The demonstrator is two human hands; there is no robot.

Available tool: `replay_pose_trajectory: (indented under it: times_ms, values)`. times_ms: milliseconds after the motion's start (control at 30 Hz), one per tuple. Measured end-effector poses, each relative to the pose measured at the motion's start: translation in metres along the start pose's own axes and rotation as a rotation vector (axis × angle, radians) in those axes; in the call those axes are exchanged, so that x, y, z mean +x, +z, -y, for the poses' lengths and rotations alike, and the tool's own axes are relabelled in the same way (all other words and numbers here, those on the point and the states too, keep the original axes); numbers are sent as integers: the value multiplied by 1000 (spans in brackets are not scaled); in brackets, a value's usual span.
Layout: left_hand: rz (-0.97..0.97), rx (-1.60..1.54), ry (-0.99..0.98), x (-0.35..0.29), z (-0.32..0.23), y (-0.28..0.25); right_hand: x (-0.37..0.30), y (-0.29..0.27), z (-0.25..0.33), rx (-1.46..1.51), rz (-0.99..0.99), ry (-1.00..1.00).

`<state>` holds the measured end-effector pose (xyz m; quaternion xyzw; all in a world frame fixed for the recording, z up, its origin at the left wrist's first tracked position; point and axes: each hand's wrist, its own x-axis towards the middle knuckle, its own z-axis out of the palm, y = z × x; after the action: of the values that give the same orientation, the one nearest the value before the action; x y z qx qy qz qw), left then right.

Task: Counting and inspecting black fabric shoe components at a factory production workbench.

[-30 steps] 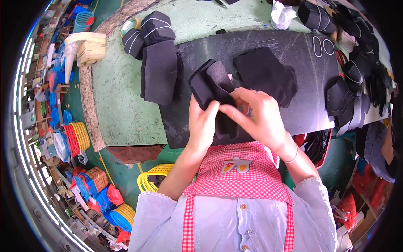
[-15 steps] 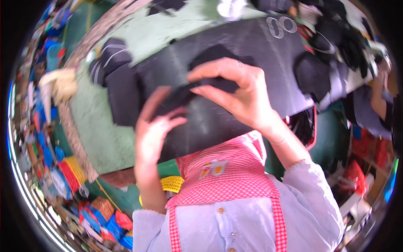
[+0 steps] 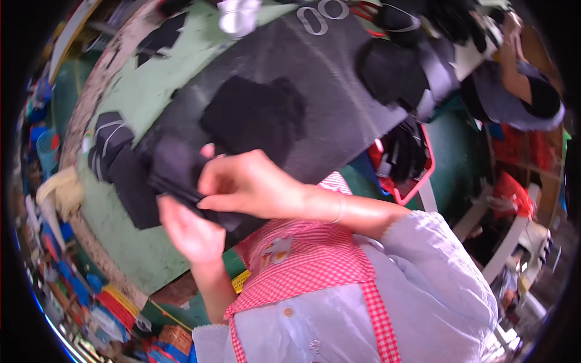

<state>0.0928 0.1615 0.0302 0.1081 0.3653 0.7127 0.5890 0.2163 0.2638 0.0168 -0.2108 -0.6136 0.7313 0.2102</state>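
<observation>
A folded black fabric piece [image 3: 175,158] is between my hands, over the left part of the black mat. My right hand [image 3: 251,184] reaches across to the left and pinches the near edge of the fabric between thumb and fingers. Below that edge, my left hand [image 3: 192,231] supports the same piece, its fingers partly hidden by the cloth. On the mat just beyond my hands lies a pile of black fabric pieces [image 3: 251,115], its edges uneven.
The black mat [image 3: 330,91] covers part of a green table [image 3: 115,236]. More dark fabric bundles [image 3: 111,142] tied with pale strips lie at left. Two pale oval rings [image 3: 313,21] and black pieces [image 3: 390,72] are far right. A red crate [image 3: 428,169] holds black items; another person [image 3: 514,85] works beyond.
My hands and the black fabric piece have moved left, off the pile, which now shows more fully. My right hand has come down beside my left. The view has turned.
</observation>
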Motion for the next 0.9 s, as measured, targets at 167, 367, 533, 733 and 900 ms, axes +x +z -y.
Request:
replay_pose_trajectory:
  times_ms: [167,367,533,733,900]
  values:
    - [-17,300,-7,12,5,9,-2,-21,-4,407,74,280]
    - [7,117,-29,9,3,2,0,-18,1,430,123,278]
    - [-56,194,21,9,0,-8,4,-9,-2,302,101,272]
    - [-102,435,118,9,-3,-9,8,-11,-4,280,32,232]
    - [-55,916,260,6,-10,-11,8,-11,1,131,21,197]
